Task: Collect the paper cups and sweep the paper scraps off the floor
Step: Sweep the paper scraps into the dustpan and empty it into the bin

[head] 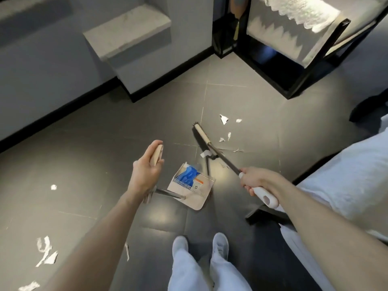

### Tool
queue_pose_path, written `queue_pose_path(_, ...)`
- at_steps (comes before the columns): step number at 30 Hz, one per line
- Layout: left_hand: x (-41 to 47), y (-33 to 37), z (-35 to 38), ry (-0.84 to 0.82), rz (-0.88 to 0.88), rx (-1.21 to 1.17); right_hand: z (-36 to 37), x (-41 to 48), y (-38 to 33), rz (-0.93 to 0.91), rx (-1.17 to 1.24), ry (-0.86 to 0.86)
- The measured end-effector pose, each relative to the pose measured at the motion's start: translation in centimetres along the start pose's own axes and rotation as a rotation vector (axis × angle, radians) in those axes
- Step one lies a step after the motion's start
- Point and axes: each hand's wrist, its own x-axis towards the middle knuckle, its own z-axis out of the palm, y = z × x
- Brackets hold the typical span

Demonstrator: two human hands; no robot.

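Observation:
My right hand (255,180) grips the white end of a broom handle (265,197). The broom's beige head (202,134) rests on the dark tiled floor ahead. White paper scraps (223,119) lie just right of the head, and others (204,153) sit by the shaft. My left hand (147,166) holds the beige top of the dustpan handle (157,155). The beige dustpan (192,189) stands on the floor between my hands, with a crumpled blue item (189,174) inside. More scraps (46,252) lie at the lower left, and a small one (54,187) at the left.
A grey stepped ledge (128,32) juts from the wall at the back. A black-framed side table (294,49) stands at the back right. A white bed edge (346,179) runs along the right. My feet in pale shoes (199,244) stand behind the dustpan.

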Motion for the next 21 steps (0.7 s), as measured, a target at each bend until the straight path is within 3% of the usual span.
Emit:
queue_pose_path(5, 4.3, 2.2, 0.6, -0.059, 0.052, -0.005, 0.1, -0.5, -1.3, 0.065, 0.094, -0.187)
queue_pose_path(10, 6.4, 2.4, -0.6, -0.159, 0.076, 0.015, -2.6, -3.6, -1.7, 0.115, 0.218, -0.222)
queue_pose_path(21, 10.0, 4.3, 0.5, -0.387, 0.158, 0.029, -1.6, -4.7, -0.2, 0.135, 0.435, 0.168)
